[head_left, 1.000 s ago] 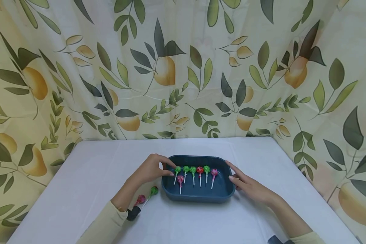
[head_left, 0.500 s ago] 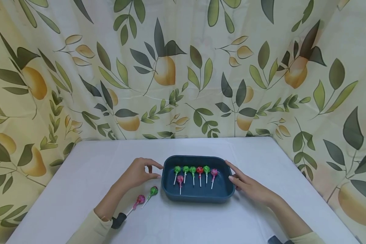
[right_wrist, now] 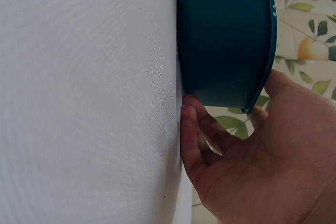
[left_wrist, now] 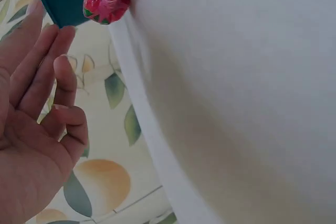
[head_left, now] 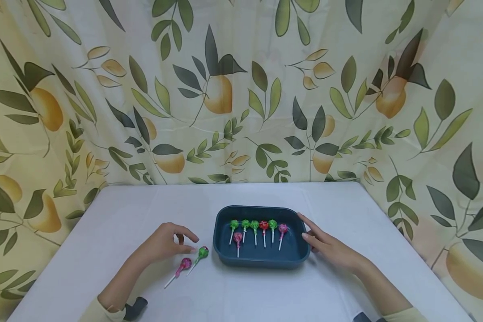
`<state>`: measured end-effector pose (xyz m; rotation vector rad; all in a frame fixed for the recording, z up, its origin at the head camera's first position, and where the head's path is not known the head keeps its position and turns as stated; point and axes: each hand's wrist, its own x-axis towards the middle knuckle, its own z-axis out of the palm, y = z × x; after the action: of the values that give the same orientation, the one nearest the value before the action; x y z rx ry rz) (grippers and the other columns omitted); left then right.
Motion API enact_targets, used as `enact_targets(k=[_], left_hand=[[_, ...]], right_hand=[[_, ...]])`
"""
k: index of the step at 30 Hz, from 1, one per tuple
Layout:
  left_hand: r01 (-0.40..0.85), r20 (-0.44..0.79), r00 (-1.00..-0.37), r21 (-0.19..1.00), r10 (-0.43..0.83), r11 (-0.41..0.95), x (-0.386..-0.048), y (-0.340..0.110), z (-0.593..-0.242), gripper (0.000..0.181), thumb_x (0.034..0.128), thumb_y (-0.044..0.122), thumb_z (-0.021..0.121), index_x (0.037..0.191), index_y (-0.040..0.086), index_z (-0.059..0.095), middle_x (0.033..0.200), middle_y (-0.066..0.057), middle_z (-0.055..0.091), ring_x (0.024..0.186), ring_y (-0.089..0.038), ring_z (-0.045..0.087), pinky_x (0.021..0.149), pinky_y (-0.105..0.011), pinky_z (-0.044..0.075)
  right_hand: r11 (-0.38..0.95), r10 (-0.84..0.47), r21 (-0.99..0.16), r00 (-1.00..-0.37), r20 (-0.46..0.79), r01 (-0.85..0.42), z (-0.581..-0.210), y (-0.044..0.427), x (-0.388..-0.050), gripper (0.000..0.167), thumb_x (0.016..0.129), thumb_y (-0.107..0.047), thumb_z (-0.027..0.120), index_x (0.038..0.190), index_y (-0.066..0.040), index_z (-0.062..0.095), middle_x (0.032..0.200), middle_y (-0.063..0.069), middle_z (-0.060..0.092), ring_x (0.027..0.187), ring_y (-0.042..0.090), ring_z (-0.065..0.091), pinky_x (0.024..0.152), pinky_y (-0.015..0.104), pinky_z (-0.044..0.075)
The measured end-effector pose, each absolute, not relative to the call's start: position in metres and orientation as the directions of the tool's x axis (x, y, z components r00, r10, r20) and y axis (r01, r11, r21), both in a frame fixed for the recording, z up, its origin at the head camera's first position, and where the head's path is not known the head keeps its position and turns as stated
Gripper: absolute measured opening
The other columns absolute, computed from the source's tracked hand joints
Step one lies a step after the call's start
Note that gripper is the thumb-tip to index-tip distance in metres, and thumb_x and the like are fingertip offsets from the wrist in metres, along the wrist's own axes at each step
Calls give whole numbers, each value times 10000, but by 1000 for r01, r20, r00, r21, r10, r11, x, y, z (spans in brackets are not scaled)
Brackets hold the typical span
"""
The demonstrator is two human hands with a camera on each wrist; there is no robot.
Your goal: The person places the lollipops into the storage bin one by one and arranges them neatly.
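Note:
My left hand [head_left: 167, 243] hovers above the table beside two loose lollipops, its fingers loosely bent around nothing. One lollipop is pink [head_left: 186, 264], the other green [head_left: 203, 252]; both lie on the cloth left of a dark blue tray [head_left: 261, 263]. In the left wrist view a pink lollipop head [left_wrist: 107, 3] shows past the fingertips, green wrapper behind it. My right hand [head_left: 332, 248] rests against the tray's right end, thumb at the rim and other fingers along the outer wall down to its base, as the right wrist view shows. Several lollipops [head_left: 255, 226] lie inside the tray.
Inside the tray, green, red and pink lollipops form a row along the far side, with one pink lollipop [head_left: 238, 237] in front at the left. A white cloth covers the table [head_left: 241, 295]. Behind it hangs a leaf-and-fruit patterned curtain [head_left: 261, 147].
My left hand has drawn back from the tray's left end, leftward and toward me, over the loose lollipops, uncovering the pink one. The right hand and the tray stay in place.

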<state>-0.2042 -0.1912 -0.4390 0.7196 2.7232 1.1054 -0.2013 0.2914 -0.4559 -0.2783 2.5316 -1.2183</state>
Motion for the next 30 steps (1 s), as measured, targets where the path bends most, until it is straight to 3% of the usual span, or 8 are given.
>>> enact_targets(k=[5,10,30], left_hand=[[371,45,-878,694,477,617,-196,-204,-442,210,817,232,905,1007,180,833,855,113,683,795,-185,544,567,-272,430],[344,18,-872,735,490,585,-194,-208,-443,203,823,276,899,992,184,835,920,88,735,792,-167,572,589,-272,454],[354,-24,-834,744,551,567,-197,-214,-452,172,815,180,902,966,226,834,934,110,741,784,-166,594,661,-283,464]], right_hand=[[609,-321,-791,-928,-190,-49,-455,292,-202,618,1094,-476,472,1638,-453,179,1210,104,537,1016,254,557,867,441,447],[610,-309,-791,-931,-194,-38,-456,293,-202,614,1092,-483,471,1634,-462,184,1218,102,537,1013,248,559,874,439,445],[617,-298,-786,-933,-202,-27,-455,292,-200,614,1094,-465,479,1634,-461,186,1254,106,533,1037,251,570,895,451,464]])
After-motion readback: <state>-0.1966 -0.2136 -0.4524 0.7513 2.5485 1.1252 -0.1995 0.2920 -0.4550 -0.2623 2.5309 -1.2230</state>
